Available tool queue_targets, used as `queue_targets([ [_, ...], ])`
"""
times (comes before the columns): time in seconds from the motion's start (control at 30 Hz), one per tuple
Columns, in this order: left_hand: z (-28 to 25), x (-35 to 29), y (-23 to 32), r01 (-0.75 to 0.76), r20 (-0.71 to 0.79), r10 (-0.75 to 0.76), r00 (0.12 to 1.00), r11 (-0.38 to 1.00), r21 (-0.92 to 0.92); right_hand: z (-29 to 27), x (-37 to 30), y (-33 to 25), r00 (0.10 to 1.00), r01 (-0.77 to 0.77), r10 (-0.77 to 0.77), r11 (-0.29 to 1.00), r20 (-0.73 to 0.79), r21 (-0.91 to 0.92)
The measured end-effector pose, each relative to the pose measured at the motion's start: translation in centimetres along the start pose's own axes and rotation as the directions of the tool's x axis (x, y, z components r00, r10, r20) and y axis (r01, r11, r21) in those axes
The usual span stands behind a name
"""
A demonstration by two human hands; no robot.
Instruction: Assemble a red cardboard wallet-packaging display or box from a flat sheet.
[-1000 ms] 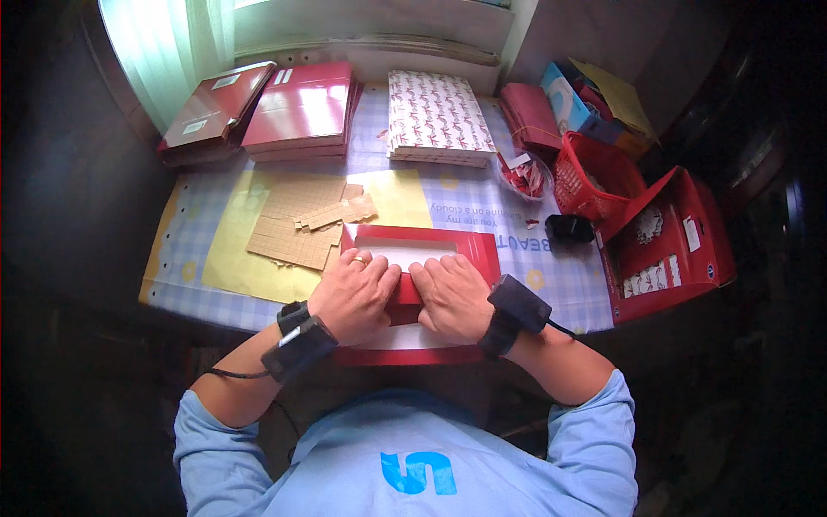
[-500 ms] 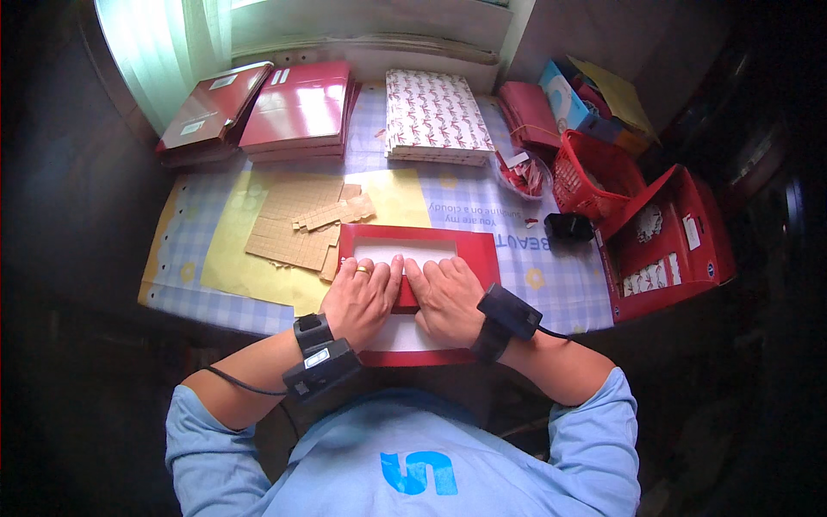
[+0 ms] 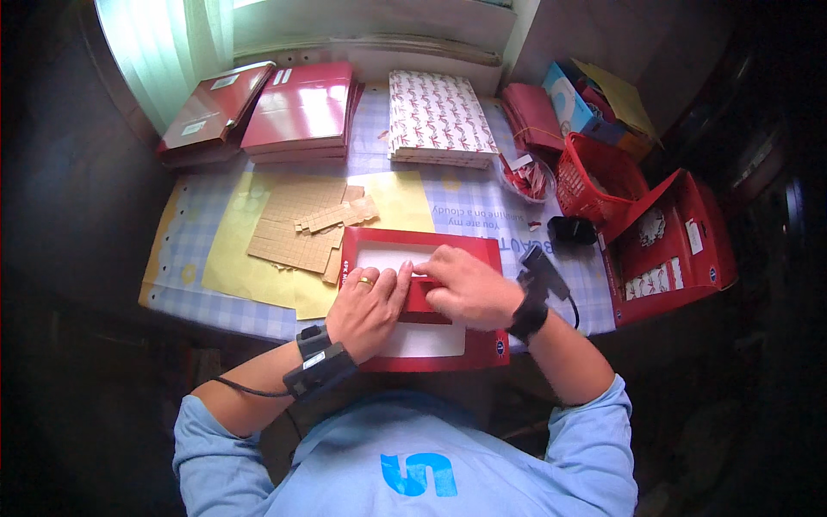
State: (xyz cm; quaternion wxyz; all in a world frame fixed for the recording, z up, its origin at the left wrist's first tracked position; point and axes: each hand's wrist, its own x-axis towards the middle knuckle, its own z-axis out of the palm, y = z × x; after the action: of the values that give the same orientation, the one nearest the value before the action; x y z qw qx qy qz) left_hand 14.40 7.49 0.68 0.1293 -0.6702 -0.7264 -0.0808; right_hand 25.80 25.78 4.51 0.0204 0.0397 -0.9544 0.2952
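A flat red cardboard piece (image 3: 485, 340) with two white window-like areas lies at the table's front edge before me. Its raised red middle strip (image 3: 418, 302) runs between the white areas. My left hand (image 3: 369, 308), with a ring on one finger, rests flat across its left side, fingers stretched toward the upper white area. Close by, my right hand (image 3: 465, 287) is turned sideways with bent fingers over the strip. Its index tip meets the left fingertips, and the thumb sits lower on the red strip. Anything inside those curled fingers is hidden.
Behind lie brown adhesive-looking sheets (image 3: 297, 226) on yellow paper (image 3: 226, 250). Red box stacks (image 3: 297, 112) and a patterned white stack (image 3: 439, 116) line the back. At right stand a red basket (image 3: 594, 185), a black device (image 3: 570, 230) and an open red box (image 3: 702, 267).
My right hand has lifted from lying flat, turned sideways and curled its fingers beside the left fingertips. The left hand stays flat in nearly the same place.
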Motion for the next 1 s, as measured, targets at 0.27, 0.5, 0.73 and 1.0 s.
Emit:
queue_targets([
  [0.27, -0.4, 0.1, 0.5, -0.061, -0.083, 0.062, 0.995, 0.998, 0.005, -1.5, 3.3, 1.4, 0.946, -0.249, 0.263, 0.964, 0.189, -0.098],
  [0.5, -0.4, -0.3, 0.8, -0.059, -0.092, 0.059, 0.994, 0.998, 0.010, -3.3, 5.3, -0.7, 0.742, -0.471, 0.499, 0.863, 0.447, -0.183],
  [0.73, -0.4, -0.4, 0.8, -0.069, -0.138, 0.072, 0.988, 0.997, 0.025, -1.7, 4.1, -0.5, 0.901, -0.292, 0.374, 0.898, 0.219, -0.329],
  [1.0, 0.0, -0.4, 0.9, -0.057, -0.158, 0.060, 0.986, 0.998, 0.024, -1.8, 4.4, -0.3, 0.884, -0.313, 0.394, 0.899, 0.252, -0.307],
])
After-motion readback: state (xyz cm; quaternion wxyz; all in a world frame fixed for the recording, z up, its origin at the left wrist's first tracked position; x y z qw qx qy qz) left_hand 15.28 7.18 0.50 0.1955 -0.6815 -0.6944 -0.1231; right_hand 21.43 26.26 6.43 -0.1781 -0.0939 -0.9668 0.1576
